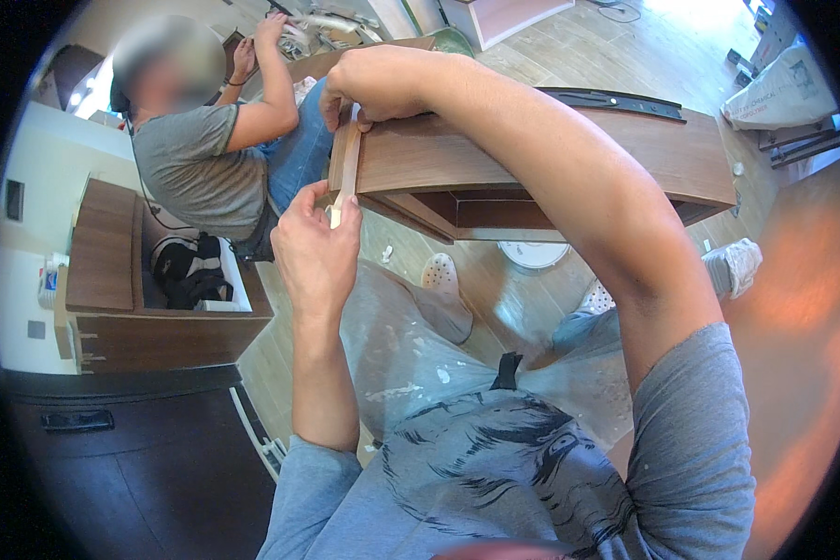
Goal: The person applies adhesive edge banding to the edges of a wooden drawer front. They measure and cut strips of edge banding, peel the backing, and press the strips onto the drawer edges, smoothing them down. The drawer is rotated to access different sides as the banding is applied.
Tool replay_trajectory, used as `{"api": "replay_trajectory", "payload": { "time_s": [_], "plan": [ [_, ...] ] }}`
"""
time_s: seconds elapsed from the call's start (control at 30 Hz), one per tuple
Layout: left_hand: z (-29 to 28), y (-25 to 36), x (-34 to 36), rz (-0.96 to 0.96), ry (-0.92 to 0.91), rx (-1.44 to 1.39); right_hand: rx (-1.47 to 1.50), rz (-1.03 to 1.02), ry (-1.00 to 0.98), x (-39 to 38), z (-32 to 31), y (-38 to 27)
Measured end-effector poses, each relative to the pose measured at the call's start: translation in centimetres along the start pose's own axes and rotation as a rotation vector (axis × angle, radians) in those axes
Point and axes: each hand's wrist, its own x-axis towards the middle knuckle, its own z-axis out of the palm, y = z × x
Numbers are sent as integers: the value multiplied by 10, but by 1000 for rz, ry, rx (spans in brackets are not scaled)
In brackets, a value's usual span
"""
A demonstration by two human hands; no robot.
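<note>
A brown wood-grain drawer [541,154] lies across in front of me, its open side partly hidden by my right forearm. Along its left end runs a thin pale strip [348,163] that looks like tape or edge banding. My left hand [317,245] pinches the near end of this strip between thumb and fingers, just below the drawer's corner. Reaching over the drawer, my right hand [373,84] curls its fingers over the far end of the strip and the panel's edge. A black drawer slide [616,101] is on the drawer's far side.
Another person [205,159] sits close at the left, hands raised over a cluttered pile [327,33]. A wooden cabinet [168,331] with dark items stands at left. Below the drawer is a white round bucket [532,254]. A white sack [784,89] stands at far right.
</note>
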Motion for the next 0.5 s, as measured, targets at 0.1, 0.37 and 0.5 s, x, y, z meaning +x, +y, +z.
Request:
{"api": "replay_trajectory", "payload": {
  "time_s": [0.1,0.37,0.5],
  "plan": [
    [-3,3,0,0,2,-7,94,25,-17,5,-8,8],
    [-1,1,-1,19,8,-27,7,13,-50,7,-1,4],
    [1,-3,0,48,31,-30,66,93,-181,30,-6,16]
  ]
}}
